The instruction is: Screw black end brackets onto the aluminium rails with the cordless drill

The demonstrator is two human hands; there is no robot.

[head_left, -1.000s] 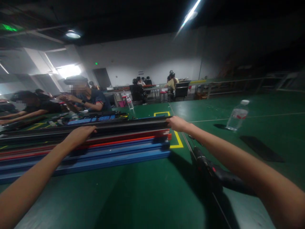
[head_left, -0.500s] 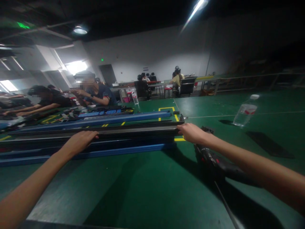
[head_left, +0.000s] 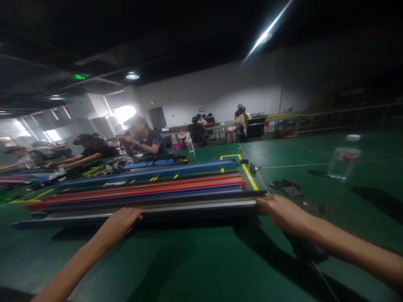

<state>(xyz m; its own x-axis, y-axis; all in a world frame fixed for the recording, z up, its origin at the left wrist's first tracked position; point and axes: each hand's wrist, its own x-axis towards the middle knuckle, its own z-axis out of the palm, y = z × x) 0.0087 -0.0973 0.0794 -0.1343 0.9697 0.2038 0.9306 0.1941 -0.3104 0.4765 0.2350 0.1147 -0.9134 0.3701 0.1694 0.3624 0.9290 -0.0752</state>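
My left hand [head_left: 123, 221] is closed on a long dark rail [head_left: 201, 208] with a pale inner channel, left of its middle. At the rail's right end, my right hand [head_left: 278, 209] grips it with fingers wrapped round the tip. The rail lies crosswise above the green table [head_left: 195, 260], casting a shadow on it. Just behind it are orange rails [head_left: 189, 182] and a dark blue rail. Farther back, a blue rail [head_left: 201, 167] rests on the table near yellow tape.
Black parts [head_left: 288, 187] lie beyond my right hand. A dark tool [head_left: 307, 251] with a cable is partly under my right forearm. A water bottle [head_left: 344, 159] stands at the right. People [head_left: 147, 140] sit at the back left.
The dark rail has come nearer with both hands on it, uncovering the orange rails behind. The view has shifted, and the black parts right of the tape now show more.
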